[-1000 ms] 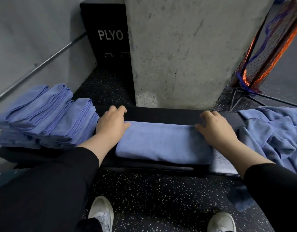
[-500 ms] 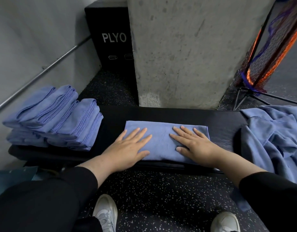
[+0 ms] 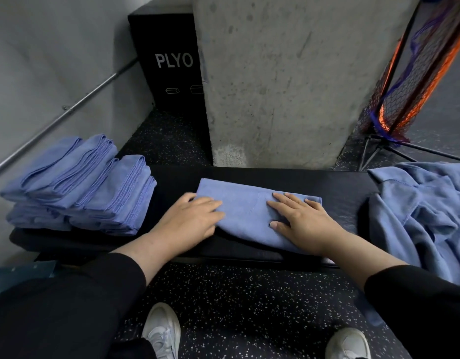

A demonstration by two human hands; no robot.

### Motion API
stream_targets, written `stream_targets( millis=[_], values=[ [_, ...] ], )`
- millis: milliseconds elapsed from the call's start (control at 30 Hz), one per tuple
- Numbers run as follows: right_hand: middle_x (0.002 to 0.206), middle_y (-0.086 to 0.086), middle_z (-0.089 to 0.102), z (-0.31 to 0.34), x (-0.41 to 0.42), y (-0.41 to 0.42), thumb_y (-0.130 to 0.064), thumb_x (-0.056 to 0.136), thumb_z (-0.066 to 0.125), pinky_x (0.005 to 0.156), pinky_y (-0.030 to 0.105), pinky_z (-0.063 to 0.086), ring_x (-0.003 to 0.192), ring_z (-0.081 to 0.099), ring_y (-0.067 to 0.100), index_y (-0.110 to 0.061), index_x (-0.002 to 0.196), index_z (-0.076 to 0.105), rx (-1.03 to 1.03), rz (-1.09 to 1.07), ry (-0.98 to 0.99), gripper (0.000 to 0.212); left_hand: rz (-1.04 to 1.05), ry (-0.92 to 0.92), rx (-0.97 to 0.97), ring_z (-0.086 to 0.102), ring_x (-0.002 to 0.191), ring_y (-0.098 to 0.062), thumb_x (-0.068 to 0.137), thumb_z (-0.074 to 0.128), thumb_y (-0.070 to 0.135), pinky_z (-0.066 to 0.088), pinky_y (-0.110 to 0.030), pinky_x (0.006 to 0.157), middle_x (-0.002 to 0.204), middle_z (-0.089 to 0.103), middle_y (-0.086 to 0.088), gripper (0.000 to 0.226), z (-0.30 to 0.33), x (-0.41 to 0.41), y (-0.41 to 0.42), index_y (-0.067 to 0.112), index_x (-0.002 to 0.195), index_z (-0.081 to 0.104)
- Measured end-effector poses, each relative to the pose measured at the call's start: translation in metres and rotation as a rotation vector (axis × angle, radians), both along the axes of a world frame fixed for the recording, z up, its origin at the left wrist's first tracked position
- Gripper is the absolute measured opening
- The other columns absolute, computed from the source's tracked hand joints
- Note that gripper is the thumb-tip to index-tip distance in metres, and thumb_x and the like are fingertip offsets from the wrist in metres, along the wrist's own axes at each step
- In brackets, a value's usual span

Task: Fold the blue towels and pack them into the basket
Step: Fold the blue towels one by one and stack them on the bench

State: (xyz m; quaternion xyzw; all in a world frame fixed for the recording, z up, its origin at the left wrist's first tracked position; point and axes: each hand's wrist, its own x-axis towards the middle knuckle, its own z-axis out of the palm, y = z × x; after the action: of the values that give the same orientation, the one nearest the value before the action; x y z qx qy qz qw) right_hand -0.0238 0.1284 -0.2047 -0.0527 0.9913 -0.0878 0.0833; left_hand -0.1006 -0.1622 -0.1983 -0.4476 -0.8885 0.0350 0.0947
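Both hands flat, palms down, arms reaching forward

The left hand (image 3: 191, 220) lies palm down with its fingers straight and close together, pointing to the right, the thumb tucked along the far side. The right hand (image 3: 302, 221) also lies palm down, its fingers spread and pointing forward and to the left, the thumb stretched out on the near side. Both forearms are bare from wrist to mid-arm, with black sleeves above, and come in from the lower corners.

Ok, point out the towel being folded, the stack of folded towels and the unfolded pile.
towel being folded (image 3: 249, 211), head view, bare middle between the hands
stack of folded towels (image 3: 94, 187), head view, top layer
unfolded pile (image 3: 425, 213), head view, crumpled middle
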Motion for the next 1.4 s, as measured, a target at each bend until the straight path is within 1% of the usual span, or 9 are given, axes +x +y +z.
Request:
stream_targets(
  millis=[67, 167, 333, 467, 667, 833, 1033, 1300, 1400],
  values=[
    [0.162, -0.014, 0.027, 0.004, -0.001, -0.002, -0.057, 0.099, 0.040, 0.110, 0.043, 0.032, 0.148, 0.027, 0.011, -0.035, 0.147, 0.042, 0.036, -0.045, 0.073, 0.052, 0.178, 0.038, -0.050, 0.059, 0.105, -0.024, 0.083, 0.059, 0.023, 0.035, -0.039, 0.087, 0.107, 0.064, 0.002, 0.014, 0.009, -0.009, 0.005, 0.026, 0.089, 0.070],
    [0.143, -0.011, 0.047, 0.011, -0.002, -0.006, -0.055, 0.097, 0.046, 0.093, 0.041, 0.042, 0.125, 0.048, 0.019, -0.032, 0.128, 0.057, 0.086, -0.103, 0.112, 0.041, 0.489, 0.000, -0.094, 0.045, 0.119, -0.029, 0.089, 0.053, 0.013, 0.035, -0.042, 0.092, 0.128, 0.051, -0.004, 0.029, 0.023, -0.015, 0.016, 0.025, 0.112, 0.066],
    [0.134, -0.009, 0.050, 0.007, -0.002, 0.002, -0.050, 0.090, 0.059, 0.101, 0.047, 0.036, 0.123, 0.051, 0.019, -0.031, 0.118, 0.062, -0.026, -0.093, 0.131, 0.034, 0.302, -0.142, 0.030, 0.056, 0.108, -0.025, 0.101, 0.041, 0.037, 0.039, -0.039, 0.088, 0.109, 0.059, 0.003, 0.024, 0.037, 0.009, 0.042, 0.028, 0.109, 0.063],
    [0.136, -0.007, 0.046, 0.012, -0.005, 0.005, -0.049, 0.092, 0.058, 0.091, 0.043, 0.048, 0.118, 0.053, 0.026, -0.032, 0.123, 0.060, -0.047, -0.089, 0.059, 0.036, 0.399, -0.331, -0.147, 0.042, 0.131, -0.023, 0.100, 0.032, 0.063, 0.033, -0.045, 0.103, 0.134, 0.048, 0.000, 0.053, 0.024, 0.025, 0.051, 0.034, 0.142, 0.049],
    [0.123, -0.002, 0.054, 0.011, 0.008, -0.009, -0.042, 0.088, 0.064, 0.092, 0.044, 0.051, 0.104, 0.058, 0.029, -0.025, 0.119, 0.066, -0.115, 0.003, 0.071, 0.035, 0.510, -0.465, -0.130, 0.007, 0.154, -0.025, 0.106, 0.025, 0.052, 0.009, -0.060, 0.120, 0.168, 0.005, 0.001, 0.055, 0.018, -0.013, 0.038, 0.036, 0.158, 0.018],
    [0.132, -0.007, 0.054, 0.006, 0.024, -0.015, -0.037, 0.092, 0.068, 0.098, 0.037, 0.047, 0.109, 0.056, 0.022, -0.024, 0.122, 0.066, -0.206, 0.124, 0.082, 0.034, 0.527, -0.387, -0.052, 0.018, 0.152, -0.021, 0.101, 0.044, 0.053, 0.015, -0.054, 0.120, 0.164, 0.023, -0.001, 0.055, 0.022, -0.023, 0.041, 0.031, 0.150, 0.042],
    [0.132, -0.009, 0.054, 0.002, 0.026, -0.010, -0.039, 0.091, 0.067, 0.095, 0.041, 0.049, 0.106, 0.057, 0.021, -0.026, 0.116, 0.068, -0.239, 0.148, 0.086, 0.028, 0.382, -0.639, -0.123, -0.011, 0.155, -0.014, 0.102, 0.044, 0.053, 0.000, -0.052, 0.125, 0.169, -0.011, 0.001, 0.074, 0.019, -0.032, 0.031, 0.028, 0.162, 0.010],
    [0.127, -0.019, 0.051, 0.003, 0.033, -0.013, -0.068, 0.088, 0.044, 0.094, 0.037, 0.036, 0.118, 0.046, 0.010, -0.037, 0.104, 0.066, -0.157, 0.228, 0.194, 0.041, 0.484, -0.347, -0.015, -0.005, 0.156, -0.018, 0.104, 0.041, 0.050, 0.002, -0.056, 0.123, 0.170, 0.000, -0.003, 0.058, 0.001, -0.047, 0.045, 0.030, 0.157, 0.028],
    [0.127, -0.019, 0.047, 0.001, 0.033, -0.010, -0.071, 0.081, 0.052, 0.100, 0.037, 0.034, 0.120, 0.044, 0.007, -0.039, 0.114, 0.060, -0.156, 0.306, 0.128, 0.046, 0.340, -0.255, 0.076, 0.015, 0.153, -0.012, 0.102, 0.049, 0.046, 0.009, -0.048, 0.123, 0.165, 0.026, 0.000, 0.052, 0.003, -0.036, 0.043, 0.025, 0.149, 0.042]
  ],
)
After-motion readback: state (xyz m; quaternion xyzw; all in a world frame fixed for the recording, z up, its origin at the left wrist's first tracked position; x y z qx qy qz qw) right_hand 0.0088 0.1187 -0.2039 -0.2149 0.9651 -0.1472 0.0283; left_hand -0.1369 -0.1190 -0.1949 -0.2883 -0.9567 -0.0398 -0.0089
